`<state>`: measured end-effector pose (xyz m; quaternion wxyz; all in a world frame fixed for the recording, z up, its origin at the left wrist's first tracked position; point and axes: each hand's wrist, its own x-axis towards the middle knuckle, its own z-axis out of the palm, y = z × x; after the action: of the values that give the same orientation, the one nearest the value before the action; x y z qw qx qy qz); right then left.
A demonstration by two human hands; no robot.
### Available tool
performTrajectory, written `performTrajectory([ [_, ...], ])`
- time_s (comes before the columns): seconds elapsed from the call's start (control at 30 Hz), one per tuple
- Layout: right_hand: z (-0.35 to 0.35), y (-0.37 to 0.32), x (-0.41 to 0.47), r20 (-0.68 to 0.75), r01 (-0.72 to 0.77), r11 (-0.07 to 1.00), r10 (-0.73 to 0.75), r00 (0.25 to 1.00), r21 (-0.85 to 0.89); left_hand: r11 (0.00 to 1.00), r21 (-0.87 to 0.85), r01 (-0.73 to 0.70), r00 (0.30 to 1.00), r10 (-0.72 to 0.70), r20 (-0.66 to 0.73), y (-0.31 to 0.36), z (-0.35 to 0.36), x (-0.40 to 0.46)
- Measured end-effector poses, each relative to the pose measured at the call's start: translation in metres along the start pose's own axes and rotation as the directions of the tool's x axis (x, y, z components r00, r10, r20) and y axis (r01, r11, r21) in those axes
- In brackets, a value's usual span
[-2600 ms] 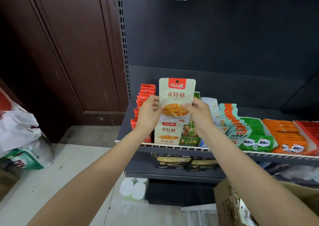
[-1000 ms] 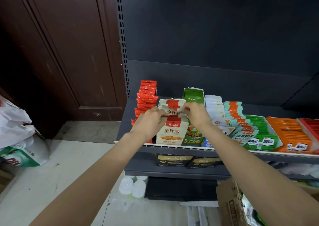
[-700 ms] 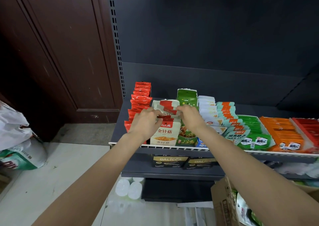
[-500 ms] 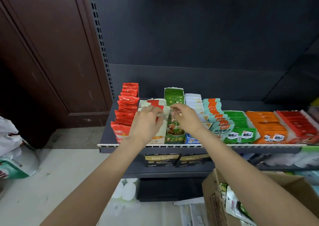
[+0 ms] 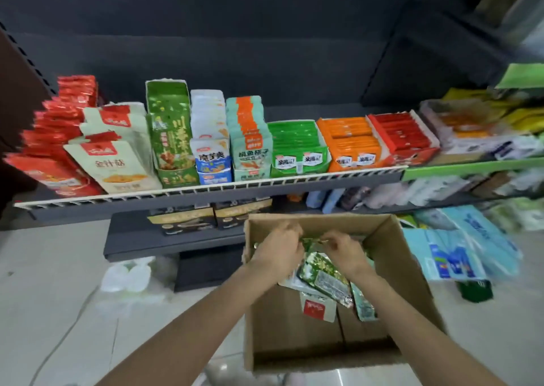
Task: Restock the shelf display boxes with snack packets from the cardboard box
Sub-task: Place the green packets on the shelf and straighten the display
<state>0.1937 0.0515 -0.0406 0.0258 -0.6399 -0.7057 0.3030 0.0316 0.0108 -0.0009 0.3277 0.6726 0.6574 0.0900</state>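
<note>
We are reaching both hands down into the cardboard box [image 5: 391, 268] on the floor, below the shelf [image 5: 206, 189]. Our left hand [image 5: 279, 245] and right hand [image 5: 346, 248] are each pinching the top edge of a green snack packet [image 5: 322, 273], one at either upper corner. The packet is hanging just under both grips, its long axis running from our fingers back toward our body, over the other packets lying loose in the box. Motion blur is hiding the exact finger placement. The green display box [image 5: 170, 138], standing open with room at the back, is lying up and to the left of our grips, so we judge the left hand the nearer one for the lift, with the packet needing to be turned upright.
</note>
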Motion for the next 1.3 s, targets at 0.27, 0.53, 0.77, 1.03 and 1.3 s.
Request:
performTrajectory([
  [0.27,0.044,0.078,0.013,0.487,0.172,0.971,-0.07,0.871,-0.168,0.803,-0.12,0.584,0.809,-0.563,0.17,-0.016,0.098,0.036],
  [0.53,0.061,0.082,0.023,0.459,0.22,0.901,-0.026,0.888,-0.374,0.738,-0.306,0.601,0.794,-0.596,0.12,-0.02,0.115,0.042],
  [0.77,0.063,0.076,0.019,0.425,0.132,0.865,0.101,0.9,-0.484,0.85,-0.221,0.479,0.874,-0.485,0.028,-0.002,0.071,0.017],
  [1.03,0.068,0.074,0.017,0.376,0.293,0.785,-0.083,0.923,-0.546,0.902,-0.144,0.408,0.872,-0.431,-0.232,-0.009,0.044,-0.008],
  [1.3,0.078,0.055,0.011,0.384,0.303,0.706,-0.049,0.922,-0.64,0.922,-0.114,0.369,0.875,-0.386,-0.291,-0.014,0.046,-0.018],
])
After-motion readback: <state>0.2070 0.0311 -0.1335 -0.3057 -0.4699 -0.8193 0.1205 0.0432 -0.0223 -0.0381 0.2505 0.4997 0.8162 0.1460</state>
